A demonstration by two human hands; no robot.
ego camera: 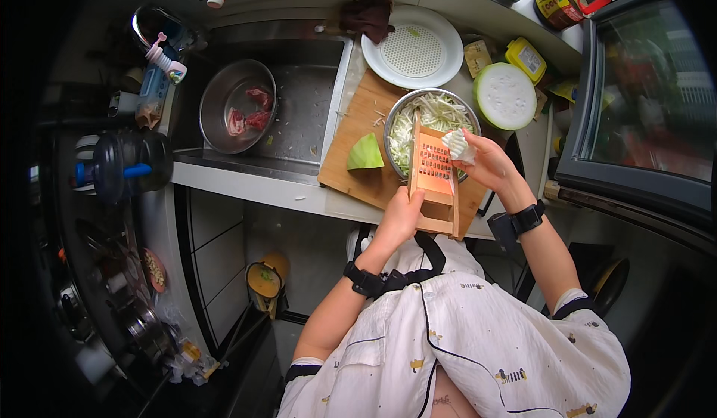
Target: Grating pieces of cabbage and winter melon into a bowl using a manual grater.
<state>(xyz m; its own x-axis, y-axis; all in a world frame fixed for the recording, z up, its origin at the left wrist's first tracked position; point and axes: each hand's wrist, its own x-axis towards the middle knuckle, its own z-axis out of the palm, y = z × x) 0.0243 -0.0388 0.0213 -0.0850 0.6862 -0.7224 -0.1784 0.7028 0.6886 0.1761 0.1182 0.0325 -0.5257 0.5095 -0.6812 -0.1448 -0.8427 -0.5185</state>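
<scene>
My left hand (pixel 400 214) grips the wooden frame of a grater (pixel 434 185) by its left rail. The grater tilts over a metal bowl (pixel 390 116) heaped with pale green shreds (pixel 434 110). Between the fingers of my right hand (pixel 488 160) is a ridged white piece of gourd (pixel 459 146), at the upper right of the grater's metal plate. Beneath the bowl lies a wooden cutting board (pixel 343 154). A green-skinned gourd wedge (pixel 365 152) rests on the board, left of the bowl. The cut face of a large gourd piece (pixel 505 96) shows to the right.
A white perforated colander (pixel 381 68) stands behind the bowl, beside a dark cloth (pixel 367 14). In the sink (pixel 302 110) at left, a metal basin (pixel 212 110) holds raw meat (pixel 246 118). A yellow-lidded box (pixel 526 60) and an open window (pixel 644 93) are at right. An orange bin (pixel 268 275) stands below.
</scene>
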